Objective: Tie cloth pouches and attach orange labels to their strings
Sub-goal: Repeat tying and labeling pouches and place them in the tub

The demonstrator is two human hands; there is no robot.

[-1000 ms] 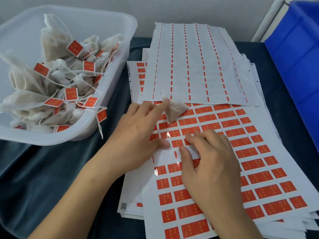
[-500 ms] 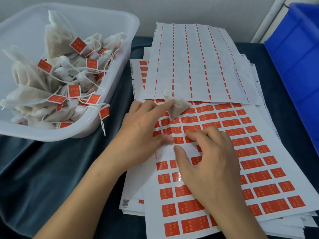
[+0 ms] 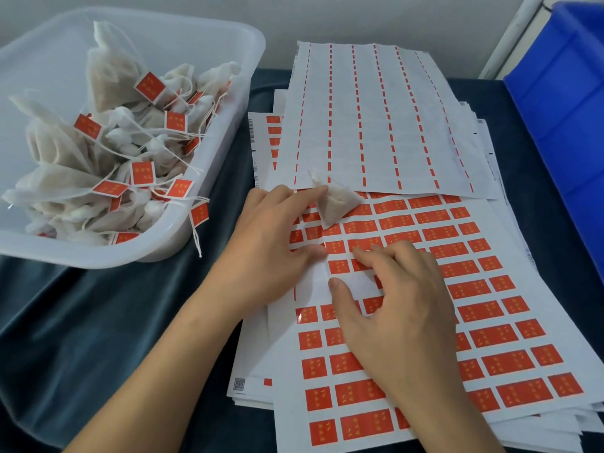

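Centrally, a stack of label sheets [image 3: 425, 322] is spread over a dark blue cloth-covered table [image 3: 81, 338], reaching from the middle toward the near right corner. The top sheet is printed with rows of orange labels [image 3: 510, 364]; several spaces near its left edge are already bare. A used sheet [image 3: 376, 119], stripped down to thin orange dashes, is laid across the far end of the stack.

The left hand [image 3: 274, 253] is rested palm-down on the left edge of the top sheet, its thumb pressed flat on the paper. A small cloth pouch [image 3: 336, 201] is pinched at its gathered neck by the left fingertips and is lying on the upper rows of labels.

The right hand [image 3: 402, 308] is placed just beside the left, fingers curled with the tips set on a label in the middle rows; whether a label is gripped cannot be told.

At the far left corner, a translucent plastic tub [image 3: 202, 237] is filled with finished pouches [image 3: 108, 83] bearing orange tags. A blue bin [image 3: 562, 103] is seen at the right edge.
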